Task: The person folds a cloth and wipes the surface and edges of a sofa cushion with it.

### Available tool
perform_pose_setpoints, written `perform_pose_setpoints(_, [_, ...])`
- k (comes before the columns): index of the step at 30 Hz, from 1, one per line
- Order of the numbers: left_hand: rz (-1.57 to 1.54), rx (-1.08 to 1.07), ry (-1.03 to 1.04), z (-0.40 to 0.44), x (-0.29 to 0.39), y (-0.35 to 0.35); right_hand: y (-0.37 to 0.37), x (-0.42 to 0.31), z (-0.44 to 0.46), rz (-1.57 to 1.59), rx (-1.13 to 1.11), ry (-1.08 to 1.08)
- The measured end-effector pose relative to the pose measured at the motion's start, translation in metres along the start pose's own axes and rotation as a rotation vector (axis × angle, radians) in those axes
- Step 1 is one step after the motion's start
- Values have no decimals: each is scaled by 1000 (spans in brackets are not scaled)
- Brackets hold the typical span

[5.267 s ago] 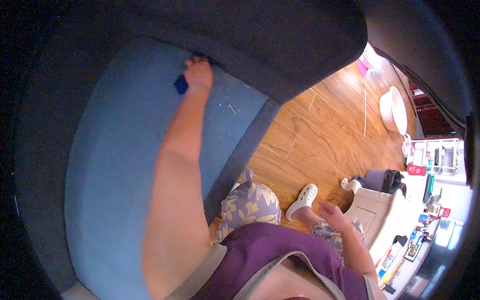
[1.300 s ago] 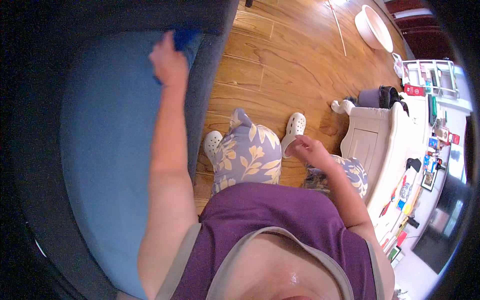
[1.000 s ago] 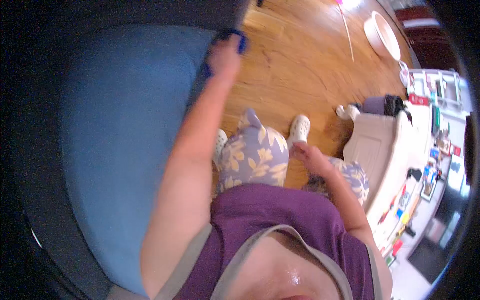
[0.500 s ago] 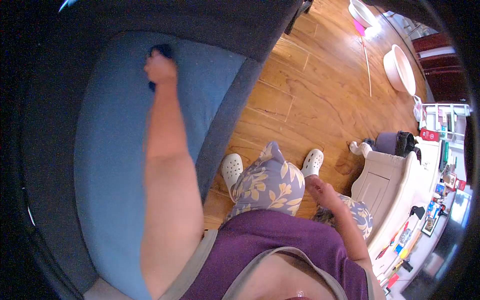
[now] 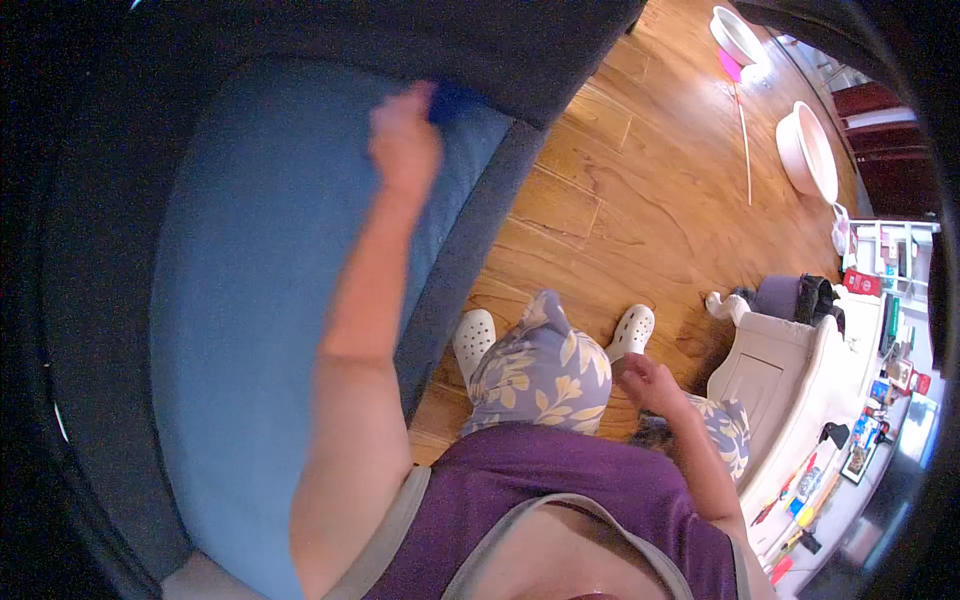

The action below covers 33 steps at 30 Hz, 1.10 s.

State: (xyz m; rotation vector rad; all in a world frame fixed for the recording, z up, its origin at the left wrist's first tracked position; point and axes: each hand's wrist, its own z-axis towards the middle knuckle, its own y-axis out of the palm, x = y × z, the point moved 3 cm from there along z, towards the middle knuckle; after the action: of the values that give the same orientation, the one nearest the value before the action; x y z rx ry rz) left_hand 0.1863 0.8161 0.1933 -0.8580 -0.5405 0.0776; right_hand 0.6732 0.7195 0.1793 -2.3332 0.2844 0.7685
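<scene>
My left hand [image 5: 405, 135] is stretched out over the far end of the blue sofa seat [image 5: 250, 300]. Its fingers are closed on a dark blue cloth-like thing [image 5: 452, 104], which lies against the seat near the dark side of the sofa; motion blur hides its exact kind. Beside my knee, over the patterned trousers [image 5: 545, 385], my right hand [image 5: 648, 384] hangs with loosely curled fingers, and nothing shows in it.
Dark sofa sides [image 5: 460, 220] border the seat. On the wood floor [image 5: 560, 200] stand a pale basin [image 5: 800, 150], another white basin [image 5: 735, 35] and a thin stick [image 5: 744, 150]. A white cabinet [image 5: 765, 365] with many small items is at right.
My left hand has swept right across the far part of the seat, carrying the dark blue cloth-like thing toward the sofa's corner. My right hand stays near my knee.
</scene>
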Motion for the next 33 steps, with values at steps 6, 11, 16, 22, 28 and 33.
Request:
perform_pose_setpoints(6, [459, -77, -299, 2, -81, 14, 11, 14, -1, -90, -19, -23])
perform_pose_setpoints(11, [-758, -749, -33, -90, 122, 100, 7, 8, 8, -41, -75, 9])
perform_pose_setpoints(16, [-296, -326, 187, -33, 90, 25, 1, -8, 0, 180, -21, 111])
perform_pose_setpoints(22, [411, -157, -387, 67, -147, 4, 8, 9, -5, 143, -80, 187])
perform_pose_setpoints(28, [633, -301, -59, 41, -49, 72, 3, 5, -1, -21, -55, 22])
perform_pose_setpoints(33, [49, -478, 133, -57, 128, 80, 9, 13, 14, -63, -154, 136])
